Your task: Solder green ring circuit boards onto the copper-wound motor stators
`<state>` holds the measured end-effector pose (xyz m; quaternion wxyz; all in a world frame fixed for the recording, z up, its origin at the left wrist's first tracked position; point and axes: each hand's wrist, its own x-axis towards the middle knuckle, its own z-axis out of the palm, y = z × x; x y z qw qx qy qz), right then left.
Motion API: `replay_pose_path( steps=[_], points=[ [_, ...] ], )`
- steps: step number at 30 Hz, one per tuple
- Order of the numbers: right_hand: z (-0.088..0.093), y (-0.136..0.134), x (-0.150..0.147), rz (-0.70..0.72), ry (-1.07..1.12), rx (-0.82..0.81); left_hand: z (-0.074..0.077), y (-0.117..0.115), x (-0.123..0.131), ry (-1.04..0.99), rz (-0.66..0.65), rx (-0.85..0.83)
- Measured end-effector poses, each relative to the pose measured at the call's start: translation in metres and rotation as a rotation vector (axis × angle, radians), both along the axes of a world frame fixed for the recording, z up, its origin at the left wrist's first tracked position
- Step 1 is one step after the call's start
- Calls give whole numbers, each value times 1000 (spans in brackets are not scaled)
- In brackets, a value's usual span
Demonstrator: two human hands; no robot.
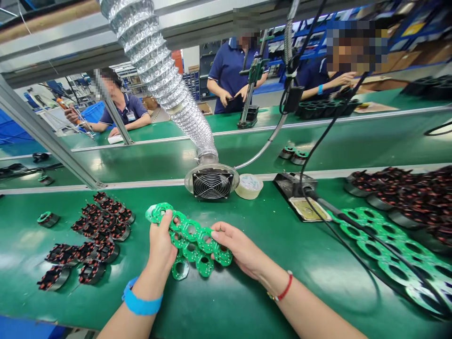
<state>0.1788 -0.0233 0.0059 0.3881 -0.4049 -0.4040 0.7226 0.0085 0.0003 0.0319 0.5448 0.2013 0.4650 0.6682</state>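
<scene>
A panel of joined green ring-shaped circuit boards (191, 252) is held up above the green bench, tilted, between both hands. My left hand (163, 242) grips its left end, thumb on top. On the right side, the fingers and thumb of my right hand (237, 247) pinch the panel's edge. The undersides of the fingers are partly hidden behind the boards. To the left of my left hand stand several motor stators (102, 221) with dark cores and copper windings.
A fume extractor fan (213, 185) hangs at the bench's back, beside a tape roll (249, 186). At right are a soldering iron (326, 205) in its stand, more green board panels (384, 240) and many stators (416, 197). Co-workers (235, 75) sit and stand across the bench.
</scene>
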Motion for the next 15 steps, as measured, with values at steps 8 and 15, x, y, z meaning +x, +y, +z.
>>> replay_pose_path(
  steps=[8, 15],
  points=[
    [0, -1, -4, -77, 24, -61, -10, 13, -11, 7, -46, -106],
    [6, 8, 11, -230, 62, -37, -25, 38, -40, 400, 0, -46]
  ],
)
